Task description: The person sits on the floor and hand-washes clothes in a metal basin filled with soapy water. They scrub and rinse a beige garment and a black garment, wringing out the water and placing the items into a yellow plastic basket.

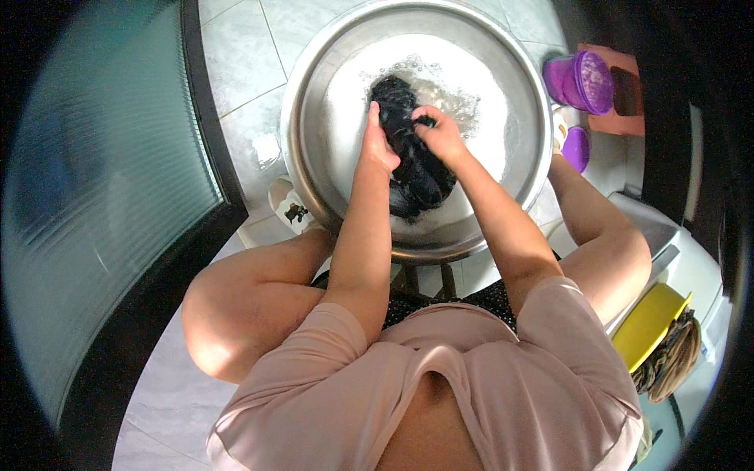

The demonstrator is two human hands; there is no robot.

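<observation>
A large round stainless steel basin (305,194) stands before me with shallow water in it. A wet black cloth (415,171) lies bunched in the middle of the basin, with bubbles around its far end. Along the cloth's left side, my left hand (377,141) holds it, fingers stretched away from me and partly hidden against the fabric. My right hand (440,134) grips a small fold of the same cloth from the right, with its fingers curled. Both hands are close together, above the basin's floor.
A ribbed glass door (118,194) with a dark frame is at left. Purple containers (594,82) and an orange-pink plastic item (627,120) stand right of the basin. Near my right knee lie a yellow container (648,324) and brown cloth (677,356). Tiled floor (241,59) surrounds the basin.
</observation>
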